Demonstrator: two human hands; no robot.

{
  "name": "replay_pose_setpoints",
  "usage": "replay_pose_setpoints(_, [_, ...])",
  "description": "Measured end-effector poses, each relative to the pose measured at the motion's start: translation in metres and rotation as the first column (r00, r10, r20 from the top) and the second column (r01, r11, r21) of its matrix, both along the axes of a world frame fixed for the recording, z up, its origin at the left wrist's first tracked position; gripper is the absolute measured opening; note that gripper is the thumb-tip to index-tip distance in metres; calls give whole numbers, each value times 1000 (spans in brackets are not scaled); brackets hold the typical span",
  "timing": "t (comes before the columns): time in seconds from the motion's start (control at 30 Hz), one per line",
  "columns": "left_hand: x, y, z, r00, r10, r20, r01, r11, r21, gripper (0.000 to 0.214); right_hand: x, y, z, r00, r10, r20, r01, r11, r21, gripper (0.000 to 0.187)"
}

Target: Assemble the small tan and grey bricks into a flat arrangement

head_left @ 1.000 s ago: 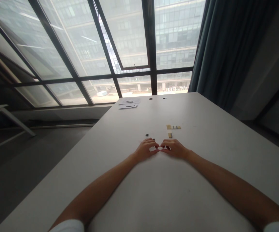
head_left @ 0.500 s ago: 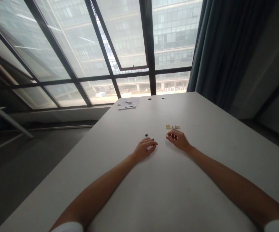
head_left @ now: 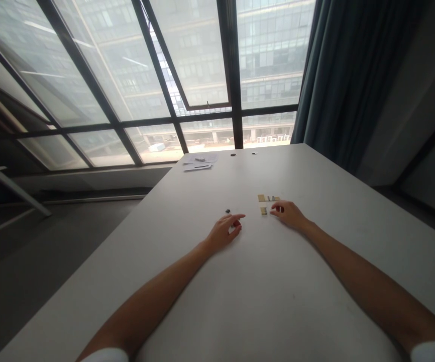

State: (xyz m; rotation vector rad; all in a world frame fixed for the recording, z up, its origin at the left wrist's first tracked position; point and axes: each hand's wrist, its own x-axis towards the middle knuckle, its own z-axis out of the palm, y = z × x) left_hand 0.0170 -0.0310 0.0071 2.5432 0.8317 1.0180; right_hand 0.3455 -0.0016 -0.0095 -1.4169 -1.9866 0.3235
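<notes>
My left hand (head_left: 224, 234) rests low over the white table (head_left: 240, 281), its index finger stretched out and its thumb apart from it. No held thing shows in it. Just beyond its knuckles lies a small dark piece (head_left: 228, 211). To the right, my right hand (head_left: 290, 214) has its thumb and index fingertips a little apart, with nothing visible between them. Close to those fingertips lies a small flat tan piece with a dark edge (head_left: 263, 211). Behind it is a row of tan and grey flat pieces (head_left: 261, 198), its right end partly covered by my hand.
Papers (head_left: 198, 168) with a small object on top lie at the table's far left corner. A dark round spot (head_left: 233, 155) and a small dark-and-white item (head_left: 254, 153) are near the far edge. Windows stand beyond, with a dark curtain (head_left: 330, 75) at right.
My right hand has moved right, off the small tan piece, which now shows on the table. My left index finger has stretched out, and the dark bit beside it is now out of sight.
</notes>
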Motion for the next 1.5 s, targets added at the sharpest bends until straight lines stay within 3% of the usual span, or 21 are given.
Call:
replay_pose_setpoints(0.27, [1, 1, -1, 1000, -7, -19, 7, 1000, -5, 35, -1, 1, 3, 990, -6, 138, 22, 993, -117, 14])
replay_pose_setpoints(0.53, [-1, 1, 0, 999, -34, -30, 33, 999, -30, 35, -1, -3, 7, 993, 8, 118, 3, 996, -93, 14])
replay_pose_setpoints(0.87, [1, 0, 2, 997, -70, -28, 68, 996, -66, 38, -13, -9, 5, 974, -81, 209, 97, 993, -67, 13])
replay_pose_setpoints(1.5, [3, -2, 5, 990, -139, -21, 137, 988, -71, 36, -19, -11, 7, 966, -104, 239, 120, 991, -54, 15])
